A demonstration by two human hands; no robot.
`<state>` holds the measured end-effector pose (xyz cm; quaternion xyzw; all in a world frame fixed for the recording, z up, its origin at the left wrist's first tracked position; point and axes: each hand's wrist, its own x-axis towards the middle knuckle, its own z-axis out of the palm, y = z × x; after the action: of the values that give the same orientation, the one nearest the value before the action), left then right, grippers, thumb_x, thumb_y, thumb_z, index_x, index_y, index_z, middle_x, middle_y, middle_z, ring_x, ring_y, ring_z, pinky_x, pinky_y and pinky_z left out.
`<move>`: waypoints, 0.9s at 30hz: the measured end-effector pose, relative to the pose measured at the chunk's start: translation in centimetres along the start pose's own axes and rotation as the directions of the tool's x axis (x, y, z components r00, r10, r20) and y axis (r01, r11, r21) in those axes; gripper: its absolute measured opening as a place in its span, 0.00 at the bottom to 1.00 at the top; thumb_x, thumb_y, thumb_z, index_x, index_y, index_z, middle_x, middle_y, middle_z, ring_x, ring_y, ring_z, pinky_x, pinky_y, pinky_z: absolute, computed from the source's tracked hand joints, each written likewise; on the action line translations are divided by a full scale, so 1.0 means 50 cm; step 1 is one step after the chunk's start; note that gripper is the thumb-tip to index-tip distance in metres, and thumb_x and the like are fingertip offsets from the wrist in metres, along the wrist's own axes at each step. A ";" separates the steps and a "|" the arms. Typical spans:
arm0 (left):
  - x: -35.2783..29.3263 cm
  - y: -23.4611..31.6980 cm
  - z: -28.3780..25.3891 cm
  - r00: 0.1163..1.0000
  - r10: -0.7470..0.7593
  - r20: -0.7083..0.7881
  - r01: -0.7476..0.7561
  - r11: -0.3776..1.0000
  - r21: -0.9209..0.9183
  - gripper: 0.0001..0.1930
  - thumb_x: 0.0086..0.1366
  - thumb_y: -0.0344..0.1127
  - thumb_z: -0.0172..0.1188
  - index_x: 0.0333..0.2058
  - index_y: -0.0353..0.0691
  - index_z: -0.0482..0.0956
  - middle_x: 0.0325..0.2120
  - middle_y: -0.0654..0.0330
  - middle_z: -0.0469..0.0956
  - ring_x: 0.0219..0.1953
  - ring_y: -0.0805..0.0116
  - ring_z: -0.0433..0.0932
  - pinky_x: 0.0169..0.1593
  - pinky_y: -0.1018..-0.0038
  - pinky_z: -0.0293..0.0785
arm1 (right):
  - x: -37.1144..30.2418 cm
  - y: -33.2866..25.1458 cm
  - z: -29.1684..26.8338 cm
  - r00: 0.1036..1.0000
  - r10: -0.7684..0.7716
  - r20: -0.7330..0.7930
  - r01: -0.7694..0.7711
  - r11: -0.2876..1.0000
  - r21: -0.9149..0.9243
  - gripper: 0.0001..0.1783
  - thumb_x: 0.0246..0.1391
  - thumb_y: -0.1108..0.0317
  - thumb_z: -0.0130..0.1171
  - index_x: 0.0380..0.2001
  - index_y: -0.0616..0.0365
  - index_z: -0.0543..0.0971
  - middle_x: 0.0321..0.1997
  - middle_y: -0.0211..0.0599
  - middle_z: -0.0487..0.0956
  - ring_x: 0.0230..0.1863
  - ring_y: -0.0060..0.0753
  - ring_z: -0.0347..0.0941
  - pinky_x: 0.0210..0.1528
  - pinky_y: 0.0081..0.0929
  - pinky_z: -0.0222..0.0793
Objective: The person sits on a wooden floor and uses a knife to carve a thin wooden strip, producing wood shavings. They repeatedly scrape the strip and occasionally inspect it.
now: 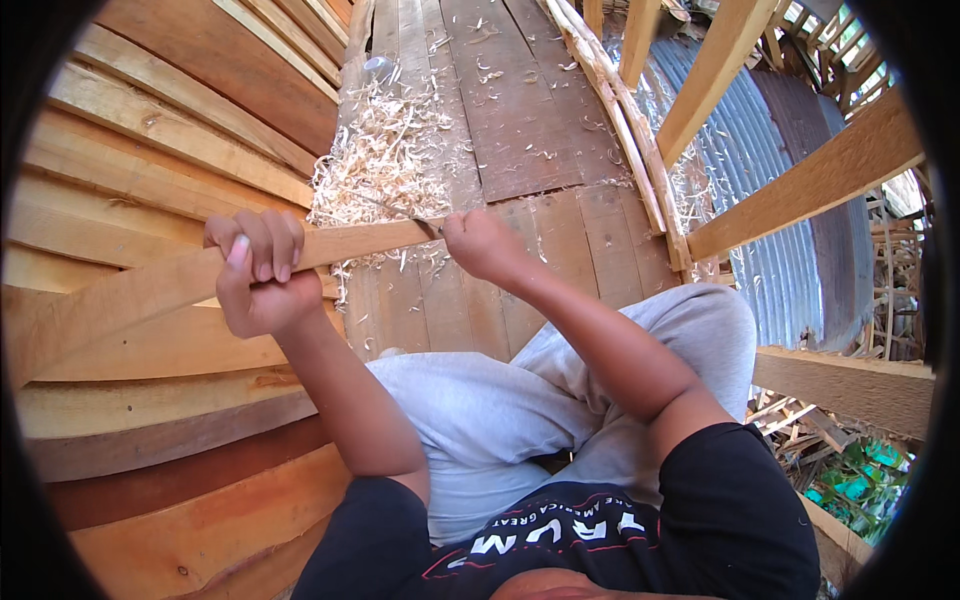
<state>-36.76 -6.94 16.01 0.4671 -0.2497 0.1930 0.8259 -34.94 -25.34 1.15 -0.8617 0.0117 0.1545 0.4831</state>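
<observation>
In the head view, the left hand (262,268) has its grip wrapped around a wooden strip (365,240) left of centre. At centre, the right hand's (484,244) grip encloses a knife (424,224) by the strip's end; shavings (385,150) lie above.

Bright, soft daylight — fisheye distortion bends the wall planks (180,138) near blackened corners.

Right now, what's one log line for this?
left grip: around wooden strip | right grip: holding knife | shavings: on plank floor
</observation>
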 end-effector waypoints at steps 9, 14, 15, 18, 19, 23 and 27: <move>0.018 -0.029 0.086 0.968 0.078 -0.238 0.007 0.942 0.336 0.14 0.70 0.39 0.54 0.46 0.36 0.67 0.34 0.60 0.72 0.38 0.70 0.72 0.49 0.72 0.68 | 0.006 0.004 -0.084 0.978 0.209 0.029 -0.208 0.933 0.292 0.29 0.61 0.52 0.33 0.17 0.62 0.70 0.11 0.37 0.65 0.09 0.31 0.60 0.12 0.36 0.56; 0.030 -0.033 0.064 0.992 0.026 -0.123 0.033 0.891 0.453 0.18 0.70 0.35 0.53 0.52 0.31 0.63 0.46 0.49 0.76 0.50 0.62 0.76 0.57 0.67 0.72 | 0.015 0.006 -0.115 0.963 0.261 0.068 -0.270 0.925 0.269 0.32 0.61 0.49 0.35 0.21 0.67 0.74 0.15 0.41 0.72 0.16 0.35 0.69 0.21 0.39 0.65; 0.029 -0.029 0.062 0.994 0.032 -0.103 0.027 0.851 0.524 0.18 0.70 0.36 0.53 0.52 0.30 0.65 0.47 0.48 0.76 0.50 0.61 0.76 0.57 0.68 0.72 | 0.014 0.006 -0.114 0.964 0.257 0.071 -0.266 0.923 0.277 0.32 0.61 0.49 0.35 0.20 0.67 0.74 0.15 0.40 0.71 0.16 0.34 0.68 0.20 0.38 0.64; 0.024 -0.021 0.066 0.995 0.052 -0.083 0.013 0.769 0.639 0.20 0.69 0.39 0.55 0.51 0.28 0.68 0.48 0.48 0.77 0.49 0.60 0.77 0.57 0.68 0.74 | 0.012 0.005 -0.106 0.966 0.246 0.084 -0.260 0.922 0.288 0.32 0.61 0.49 0.35 0.20 0.66 0.73 0.14 0.38 0.70 0.14 0.33 0.67 0.19 0.37 0.63; 0.024 -0.023 0.077 0.993 0.063 -0.099 0.013 0.781 0.625 0.21 0.68 0.40 0.57 0.51 0.29 0.68 0.47 0.48 0.77 0.49 0.60 0.78 0.56 0.69 0.74 | 0.012 0.004 -0.102 0.967 0.238 0.085 -0.253 0.924 0.288 0.31 0.61 0.49 0.35 0.19 0.65 0.73 0.14 0.38 0.70 0.14 0.32 0.66 0.19 0.37 0.63; 0.026 -0.020 0.082 0.991 0.040 -0.127 0.054 0.750 0.659 0.23 0.66 0.45 0.60 0.49 0.32 0.70 0.45 0.51 0.78 0.48 0.64 0.77 0.56 0.69 0.73 | 0.013 0.004 -0.088 0.965 0.237 0.110 -0.258 0.929 0.265 0.31 0.62 0.48 0.35 0.18 0.64 0.71 0.13 0.37 0.69 0.12 0.31 0.65 0.17 0.36 0.61; 0.030 -0.020 0.078 0.997 0.028 -0.078 0.023 0.804 0.594 0.15 0.68 0.41 0.58 0.44 0.36 0.72 0.37 0.60 0.79 0.42 0.73 0.74 0.53 0.75 0.67 | -0.004 -0.007 -0.090 0.964 0.231 0.129 -0.256 0.936 0.242 0.32 0.62 0.47 0.34 0.16 0.62 0.70 0.13 0.36 0.68 0.12 0.32 0.64 0.15 0.37 0.60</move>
<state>-35.92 -10.69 17.91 0.6932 -0.1430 0.2817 0.6478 -33.90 -28.95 3.66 -0.7752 0.1145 0.2525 0.5676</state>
